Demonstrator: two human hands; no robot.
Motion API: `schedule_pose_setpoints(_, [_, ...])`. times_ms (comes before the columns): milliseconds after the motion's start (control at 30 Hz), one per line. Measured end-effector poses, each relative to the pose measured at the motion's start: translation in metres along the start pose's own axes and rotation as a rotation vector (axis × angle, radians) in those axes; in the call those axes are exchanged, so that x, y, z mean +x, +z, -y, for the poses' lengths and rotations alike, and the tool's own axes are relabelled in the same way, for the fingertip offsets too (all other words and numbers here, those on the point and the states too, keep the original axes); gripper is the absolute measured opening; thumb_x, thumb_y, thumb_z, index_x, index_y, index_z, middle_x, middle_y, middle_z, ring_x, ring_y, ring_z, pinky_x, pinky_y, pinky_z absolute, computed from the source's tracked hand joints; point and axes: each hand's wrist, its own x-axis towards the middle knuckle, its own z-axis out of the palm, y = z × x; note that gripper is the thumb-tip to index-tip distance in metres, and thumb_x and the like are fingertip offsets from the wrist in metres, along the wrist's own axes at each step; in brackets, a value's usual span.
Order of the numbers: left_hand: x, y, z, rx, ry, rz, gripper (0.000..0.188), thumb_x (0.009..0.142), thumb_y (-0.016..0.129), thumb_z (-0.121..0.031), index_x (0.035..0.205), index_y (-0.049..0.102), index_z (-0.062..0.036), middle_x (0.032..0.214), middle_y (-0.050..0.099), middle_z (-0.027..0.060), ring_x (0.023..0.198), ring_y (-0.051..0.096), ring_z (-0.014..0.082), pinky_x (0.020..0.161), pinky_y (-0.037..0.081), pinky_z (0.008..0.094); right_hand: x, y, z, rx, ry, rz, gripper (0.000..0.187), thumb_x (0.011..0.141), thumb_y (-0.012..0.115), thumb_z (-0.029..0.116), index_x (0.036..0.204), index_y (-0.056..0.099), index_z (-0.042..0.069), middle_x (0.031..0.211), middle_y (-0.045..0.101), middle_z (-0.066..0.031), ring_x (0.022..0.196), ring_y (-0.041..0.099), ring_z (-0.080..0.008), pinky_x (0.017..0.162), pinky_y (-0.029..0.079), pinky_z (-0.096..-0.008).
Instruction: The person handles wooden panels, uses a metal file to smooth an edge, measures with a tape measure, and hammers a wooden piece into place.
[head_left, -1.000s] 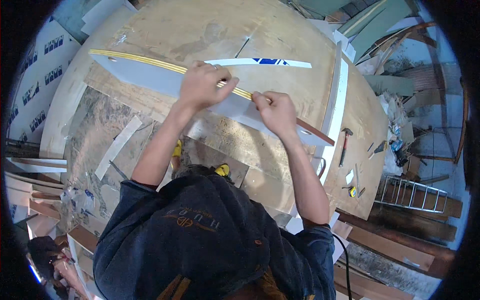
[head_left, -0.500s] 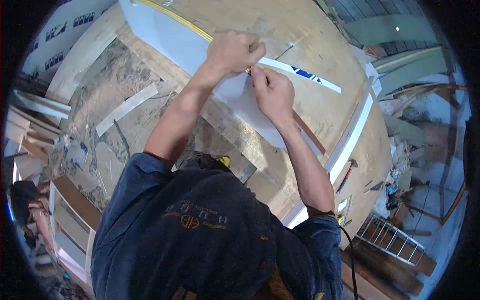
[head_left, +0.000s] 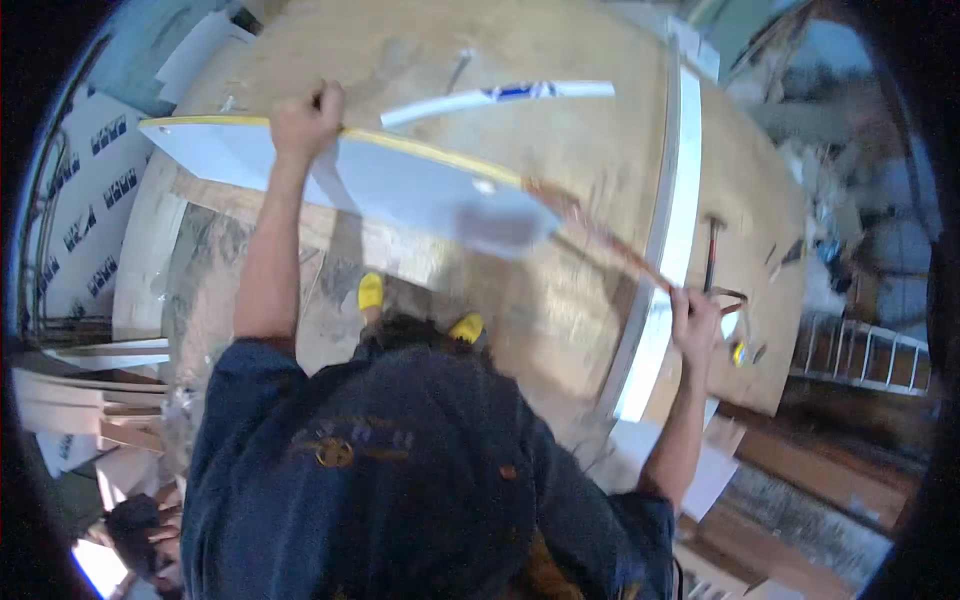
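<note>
A long white panel (head_left: 400, 185) with a yellow far edge stands tilted on a plywood work table (head_left: 590, 140). My left hand (head_left: 308, 122) is closed over that edge, toward the panel's left end. From the panel's right end a thin brown strip (head_left: 610, 238) stretches toward me, partly blurred by motion. My right hand (head_left: 697, 318) is closed on the strip's near part, above the table's right side, and a bent end sticks out past the fingers. Behind the panel lies a white strip with blue markings (head_left: 440, 104).
A long white board (head_left: 672, 225) runs along the table's right side. Beyond it lie a hammer (head_left: 712, 250) and a small yellow tool (head_left: 740, 353). A ladder (head_left: 865, 357) lies at the right. My yellow shoes (head_left: 370, 291) show below the panel. Stacked boards (head_left: 80, 400) fill the left.
My hands were close together at the panel's edge and are now far apart. The right hand has pulled the brown strip out to the right. My view has turned.
</note>
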Motion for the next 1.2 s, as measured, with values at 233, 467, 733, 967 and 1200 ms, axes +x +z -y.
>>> schedule_pose_setpoints(233, [-0.004, -0.015, -0.024, -0.05, 0.039, -0.004, 0.031, 0.087, 0.064, -0.025, 0.063, 0.059, -0.0058, 0.054, 0.056, 0.0154, 0.046, 0.056, 0.0335, 0.048, 0.044, 0.0411, 0.013, -0.023, -0.006, 0.193, 0.013, 0.166, 0.036, 0.095, 0.061, 0.024, 0.07, 0.061, -0.002, 0.054, 0.043, -0.0078, 0.052, 0.039, -0.0126, 0.049, 0.034, -0.033])
schedule_pose_setpoints(467, [-0.031, -0.046, -0.037, 0.173, -0.069, 0.179, 0.037, 0.089, 0.06, -0.038, 0.07, 0.064, -0.0072, 0.064, 0.062, 0.0158, 0.06, 0.062, 0.0369, 0.056, 0.047, 0.0437, 0.001, 0.032, 0.056, 0.343, 0.146, 0.243, 0.033, 0.094, 0.063, 0.031, 0.088, 0.063, -0.001, 0.065, 0.051, -0.0092, 0.06, 0.044, -0.0138, 0.056, 0.039, -0.0321])
schedule_pose_setpoints(733, [-0.07, -0.009, -0.164, -0.026, 0.158, 0.485, 0.035, 0.09, 0.059, -0.04, 0.075, 0.069, -0.0094, 0.068, 0.066, 0.0129, 0.065, 0.066, 0.035, 0.06, 0.052, 0.0446, 0.074, 0.054, 0.202, 0.009, 0.092, 0.413, 0.047, 0.089, 0.063, 0.045, 0.087, 0.071, -0.001, 0.075, 0.067, -0.0244, 0.075, 0.069, -0.037, 0.07, 0.053, -0.045])
schedule_pose_setpoints(967, [-0.081, 0.007, -0.163, -0.101, 0.329, 0.265, 0.033, 0.085, 0.064, -0.032, 0.061, 0.065, -0.0102, 0.057, 0.063, 0.0099, 0.052, 0.064, 0.0285, 0.048, 0.05, 0.0402, 0.104, 0.102, 0.206, -0.033, -0.078, 0.577, 0.053, 0.09, 0.062, 0.046, 0.068, 0.067, -0.002, 0.058, 0.06, -0.0191, 0.056, 0.061, -0.0317, 0.058, 0.048, -0.0417])
schedule_pose_setpoints(1200, [-0.047, -0.008, -0.065, -0.083, 0.483, 0.021, 0.03, 0.078, 0.066, -0.022, 0.053, 0.056, -0.0113, 0.05, 0.055, 0.0066, 0.044, 0.058, 0.0248, 0.043, 0.046, 0.0378, 0.134, 0.166, 0.262, 0.144, -0.116, 0.56, 0.046, 0.09, 0.059, 0.04, 0.071, 0.069, -0.001, 0.065, 0.063, -0.0215, 0.064, 0.062, -0.0352, 0.065, 0.049, -0.0449])
